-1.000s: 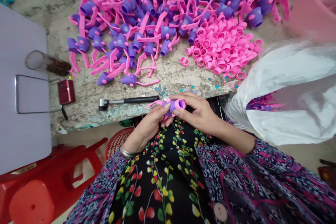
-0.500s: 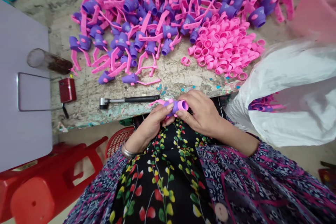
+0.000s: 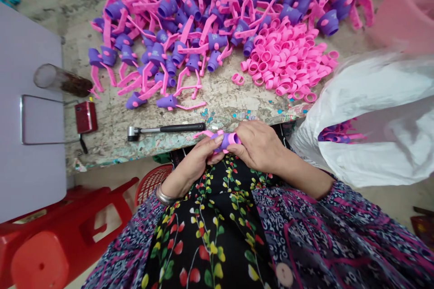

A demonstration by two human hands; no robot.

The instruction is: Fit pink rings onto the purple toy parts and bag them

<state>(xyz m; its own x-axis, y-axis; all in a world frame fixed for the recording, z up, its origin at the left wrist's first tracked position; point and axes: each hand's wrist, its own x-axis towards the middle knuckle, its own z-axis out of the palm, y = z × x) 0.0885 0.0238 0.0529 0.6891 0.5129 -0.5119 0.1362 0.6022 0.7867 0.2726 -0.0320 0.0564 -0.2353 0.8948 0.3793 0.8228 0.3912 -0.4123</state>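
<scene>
Over my lap, at the table's near edge, both hands grip one small toy part (image 3: 224, 140): a purple barrel with a pink handle and a pink ring at its right end. My left hand (image 3: 196, 160) pinches the purple barrel from the left. My right hand (image 3: 259, 144) closes over the pink ring end, palm covering most of it. A large heap of the same purple and pink parts (image 3: 190, 22) covers the far table. Beside it lies a pile of loose pink rings (image 3: 288, 63).
A small hammer with a black handle (image 3: 166, 130) lies on the worn table (image 3: 224, 99) just beyond my hands. A red box (image 3: 85, 117) and a clear tube (image 3: 61, 80) sit left. A white bag (image 3: 373, 122) holding finished parts hangs right. Red stools (image 3: 61, 235) stand lower left.
My right hand has rolled over the pink ring end, covering its opening, which showed before. My left hand keeps its pinch on the barrel.
</scene>
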